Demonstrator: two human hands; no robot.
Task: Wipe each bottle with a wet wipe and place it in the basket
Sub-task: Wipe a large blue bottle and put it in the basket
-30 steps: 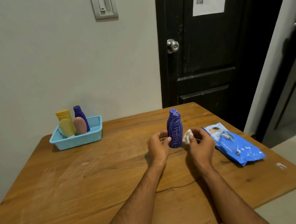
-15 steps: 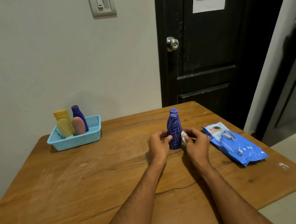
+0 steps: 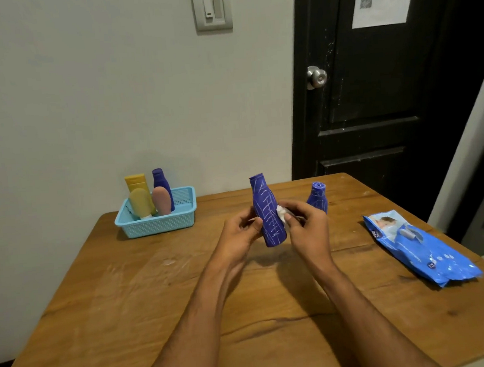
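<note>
My left hand (image 3: 238,236) grips a dark blue bottle (image 3: 267,213) with white scratch marks, held tilted just above the table. My right hand (image 3: 308,228) pinches a white wet wipe (image 3: 282,215) against the bottle's right side. A second blue bottle (image 3: 317,197) stands upright on the table just behind my right hand, its lower part hidden. The light blue basket (image 3: 157,225) sits at the back left near the wall and holds several bottles: yellow, pink and purple ones.
A blue wet wipe pack (image 3: 420,249) lies on the right side of the wooden table (image 3: 129,306), near its edge. A wall runs behind the basket and a black door (image 3: 387,101) stands beyond the table's far right corner.
The blue bottle has risen off the table and leans left in my left hand. The wipe stays pressed on its side. A second blue bottle now shows behind my right hand.
</note>
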